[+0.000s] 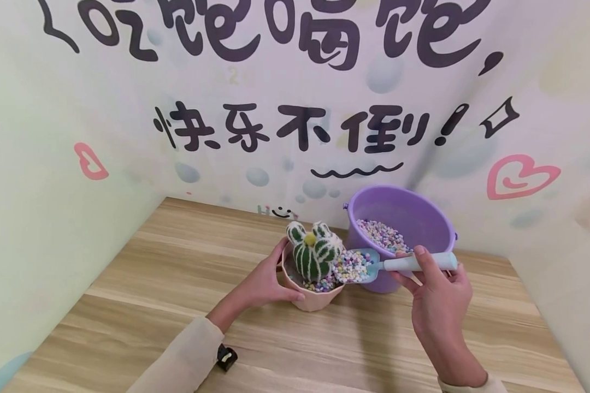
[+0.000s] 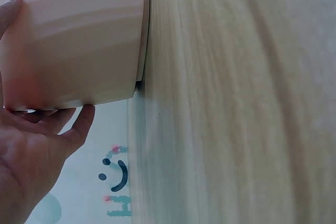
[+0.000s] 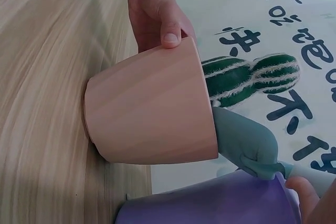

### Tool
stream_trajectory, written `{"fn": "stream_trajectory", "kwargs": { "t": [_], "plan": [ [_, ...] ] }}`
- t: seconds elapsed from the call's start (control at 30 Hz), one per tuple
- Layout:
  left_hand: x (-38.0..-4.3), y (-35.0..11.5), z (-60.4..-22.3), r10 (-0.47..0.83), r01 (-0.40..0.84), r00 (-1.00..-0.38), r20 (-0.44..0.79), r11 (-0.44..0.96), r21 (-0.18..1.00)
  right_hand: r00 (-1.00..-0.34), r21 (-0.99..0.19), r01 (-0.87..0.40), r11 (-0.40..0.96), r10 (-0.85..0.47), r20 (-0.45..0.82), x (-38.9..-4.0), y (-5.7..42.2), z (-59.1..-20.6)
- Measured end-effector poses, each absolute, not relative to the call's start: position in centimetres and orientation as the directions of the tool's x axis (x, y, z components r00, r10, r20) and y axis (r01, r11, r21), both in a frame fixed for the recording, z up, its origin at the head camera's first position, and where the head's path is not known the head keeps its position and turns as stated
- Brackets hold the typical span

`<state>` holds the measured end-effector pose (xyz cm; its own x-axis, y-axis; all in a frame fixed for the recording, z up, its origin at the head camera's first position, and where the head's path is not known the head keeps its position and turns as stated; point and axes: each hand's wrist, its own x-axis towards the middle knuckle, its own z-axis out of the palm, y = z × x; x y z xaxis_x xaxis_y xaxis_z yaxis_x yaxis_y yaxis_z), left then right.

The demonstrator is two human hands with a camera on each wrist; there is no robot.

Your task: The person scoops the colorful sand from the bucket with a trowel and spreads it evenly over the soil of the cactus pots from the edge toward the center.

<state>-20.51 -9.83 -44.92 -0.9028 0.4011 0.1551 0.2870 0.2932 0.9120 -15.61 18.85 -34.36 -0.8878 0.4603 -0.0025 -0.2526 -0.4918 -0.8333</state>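
My left hand (image 1: 267,281) holds the side of a peach flowerpot (image 1: 312,299), thumb on the near side and fingers around the left. In the pot stands a green cactus (image 1: 311,262) with white fuzzy ribs and a yellow top, and colourful pebbles (image 1: 323,285) lie around its base. With my right hand (image 1: 440,300) I grip the pale blue handle of a small shovel (image 1: 393,265). Its scoop, heaped with mixed pastel pebbles (image 1: 352,266), overlaps the pot's right rim. The right wrist view shows the scoop's underside (image 3: 247,137) at the rim, beside the cactus (image 3: 231,77).
Just right of the pot stands a purple bucket (image 1: 398,213) with more pebbles (image 1: 384,236) inside. A small black clip-like object (image 1: 226,357) is by my left sleeve on the wooden table (image 1: 295,349). Behind rises a printed white backdrop (image 1: 275,82).
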Motion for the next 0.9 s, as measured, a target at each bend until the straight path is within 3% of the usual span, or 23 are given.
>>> {"fn": "stream_trajectory", "kwargs": {
  "t": [0.9],
  "plan": [
    [-20.98, -10.31, -44.31, 0.439, 0.276, -0.89, 0.121, 0.307, 0.911, -0.871, -0.853, -0.295, -0.431, 0.488, 0.055, -15.44, 18.75, -33.76]
  ]
}}
